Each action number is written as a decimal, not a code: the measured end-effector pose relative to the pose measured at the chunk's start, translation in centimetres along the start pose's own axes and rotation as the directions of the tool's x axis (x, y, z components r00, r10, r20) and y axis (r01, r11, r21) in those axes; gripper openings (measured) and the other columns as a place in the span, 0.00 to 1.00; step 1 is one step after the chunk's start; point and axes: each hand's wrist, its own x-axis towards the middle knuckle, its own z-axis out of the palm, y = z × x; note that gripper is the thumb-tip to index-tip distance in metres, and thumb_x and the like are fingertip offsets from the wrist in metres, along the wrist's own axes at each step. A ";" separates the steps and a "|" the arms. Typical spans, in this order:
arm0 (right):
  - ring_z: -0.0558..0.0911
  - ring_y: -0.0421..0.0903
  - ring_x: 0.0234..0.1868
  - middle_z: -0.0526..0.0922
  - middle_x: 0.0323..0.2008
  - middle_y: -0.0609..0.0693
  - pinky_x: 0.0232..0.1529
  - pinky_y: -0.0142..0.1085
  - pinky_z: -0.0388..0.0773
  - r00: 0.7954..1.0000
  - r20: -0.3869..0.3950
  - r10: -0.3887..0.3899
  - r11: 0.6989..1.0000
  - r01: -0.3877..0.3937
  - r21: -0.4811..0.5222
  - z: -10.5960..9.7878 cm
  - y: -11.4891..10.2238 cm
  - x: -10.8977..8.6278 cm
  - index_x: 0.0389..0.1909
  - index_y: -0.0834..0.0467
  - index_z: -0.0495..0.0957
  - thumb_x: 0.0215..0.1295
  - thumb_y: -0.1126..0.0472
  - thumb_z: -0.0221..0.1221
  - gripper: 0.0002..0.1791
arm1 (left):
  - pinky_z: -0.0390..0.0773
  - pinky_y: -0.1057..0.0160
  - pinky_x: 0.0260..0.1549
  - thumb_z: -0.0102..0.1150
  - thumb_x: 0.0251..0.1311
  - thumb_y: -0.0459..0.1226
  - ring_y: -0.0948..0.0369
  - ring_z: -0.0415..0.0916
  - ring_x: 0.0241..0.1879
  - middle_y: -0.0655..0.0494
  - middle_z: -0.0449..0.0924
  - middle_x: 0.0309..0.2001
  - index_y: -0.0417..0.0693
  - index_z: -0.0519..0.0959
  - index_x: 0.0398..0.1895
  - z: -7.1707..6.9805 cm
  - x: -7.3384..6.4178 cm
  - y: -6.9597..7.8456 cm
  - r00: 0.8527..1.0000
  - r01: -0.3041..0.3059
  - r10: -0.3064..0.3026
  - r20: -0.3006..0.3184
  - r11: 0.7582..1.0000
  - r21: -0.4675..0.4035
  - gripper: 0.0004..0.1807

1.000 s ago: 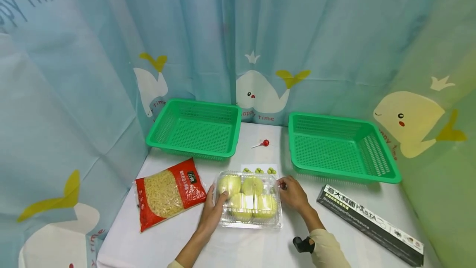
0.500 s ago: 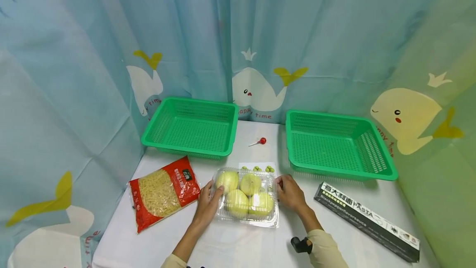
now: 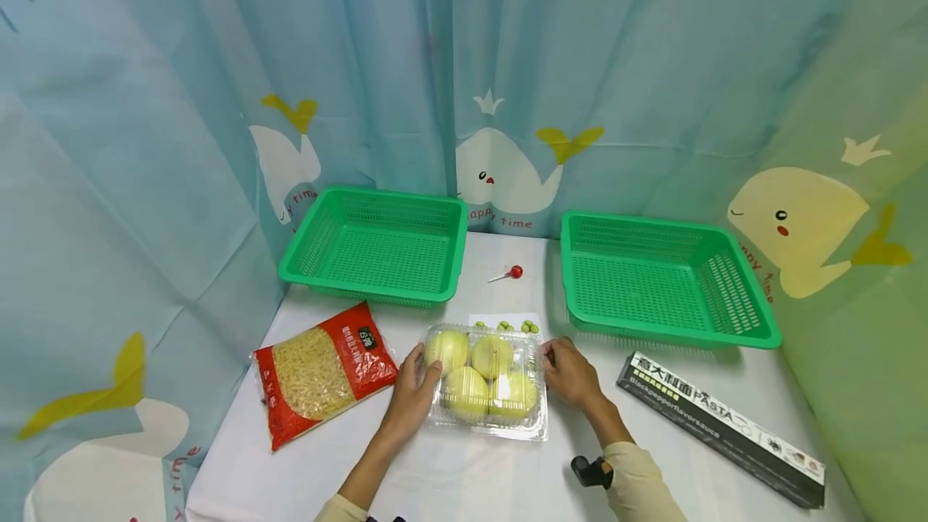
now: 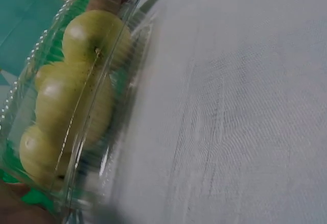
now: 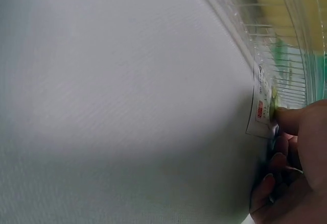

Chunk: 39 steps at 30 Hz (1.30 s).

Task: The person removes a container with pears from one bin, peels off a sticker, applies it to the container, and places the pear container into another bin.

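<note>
A clear plastic clamshell box [image 3: 525, 432] holds several round yellow-green fruits [image 3: 466, 393] at the middle of the table. My left hand [image 3: 412, 393] grips its left side, thumb over the lid's edge. At the right side my right hand [image 3: 574, 377] pinches the box near its far corner; the right wrist view has that thumb [image 5: 291, 119] at the plastic and the other fingers curled below. A printed card [image 3: 482, 319] with green fruit pictures shows from behind the box, most of it hidden. In the left wrist view, the fruits [image 4: 76, 99] press close under the lid.
Two green plastic baskets [image 3: 374, 296] [image 3: 670, 337] stand at the back, left and right. Between them lies a red lollipop [image 3: 515, 271]. A red bag of pasta [image 3: 319, 373] is on the left, and a long black-and-white pasta box [image 3: 725, 429] on the right.
The head view has shifted slightly. Both hands stay at the sides of the box, whose tilt has changed a little, and the other things lie as before.
</note>
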 end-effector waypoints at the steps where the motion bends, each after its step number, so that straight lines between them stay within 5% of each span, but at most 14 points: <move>1: 0.79 0.47 0.38 0.78 0.41 0.53 0.38 0.45 0.77 1.000 0.003 -0.008 1.000 0.008 -0.006 0.0 0.0 0.0 0.46 0.63 0.80 0.76 0.64 0.57 0.07 | 0.49 0.29 0.77 0.52 0.79 0.54 0.33 0.46 0.82 0.33 0.49 0.83 0.41 0.52 0.85 0.2 -0.1 0.1 1.000 -0.017 0.017 0.000 1.000 0.019 0.43; 12: 0.80 0.52 0.39 0.80 0.44 0.59 0.40 0.50 0.79 0.997 -0.071 -0.041 0.999 0.044 0.032 0.5 0.3 -0.5 0.47 0.63 0.75 0.80 0.64 0.52 0.07 | 0.48 0.29 0.77 0.51 0.81 0.44 0.44 0.38 0.85 0.53 0.37 0.88 0.57 0.45 0.88 0.7 0.8 0.6 0.971 -0.239 0.239 0.013 0.965 0.110 0.40; 20: 0.81 0.54 0.45 0.80 0.44 0.57 0.46 0.49 0.79 1.000 -0.023 -0.009 0.996 0.010 0.085 -0.3 0.2 -0.3 0.47 0.63 0.79 0.72 0.64 0.62 0.08 | 0.50 0.29 0.77 0.49 0.83 0.46 0.43 0.42 0.85 0.45 0.44 0.87 0.59 0.46 0.88 0.5 1.1 0.2 0.965 -0.263 0.261 0.027 0.960 0.098 0.38; 27: 0.78 0.49 0.38 0.78 0.42 0.55 0.38 0.46 0.77 0.999 0.050 0.016 0.999 -0.018 0.026 -0.8 0.1 -0.3 0.45 0.63 0.80 0.78 0.62 0.56 0.08 | 0.51 0.31 0.77 0.48 0.83 0.45 0.45 0.43 0.85 0.49 0.46 0.86 0.61 0.46 0.88 0.4 0.7 0.1 0.968 -0.249 0.246 0.039 0.965 0.081 0.37; 34: 0.81 0.51 0.35 0.81 0.39 0.57 0.37 0.52 0.80 0.998 -0.004 -0.068 0.997 0.068 -0.038 -0.6 -0.5 -0.8 0.47 0.65 0.76 0.78 0.66 0.54 0.06 | 0.51 0.29 0.77 0.48 0.83 0.47 0.45 0.43 0.85 0.52 0.46 0.87 0.66 0.46 0.88 0.3 0.7 0.0 0.974 -0.227 0.224 0.044 0.971 0.076 0.37; 39: 0.82 0.53 0.32 0.84 0.34 0.58 0.32 0.49 0.77 0.996 -0.077 -0.044 0.999 0.045 0.014 -0.5 -0.4 -0.9 0.47 0.63 0.73 0.80 0.66 0.54 0.03 | 0.51 0.29 0.76 0.48 0.84 0.47 0.43 0.44 0.84 0.50 0.47 0.86 0.64 0.47 0.88 0.6 0.8 -0.1 0.972 -0.234 0.233 0.033 0.970 0.058 0.37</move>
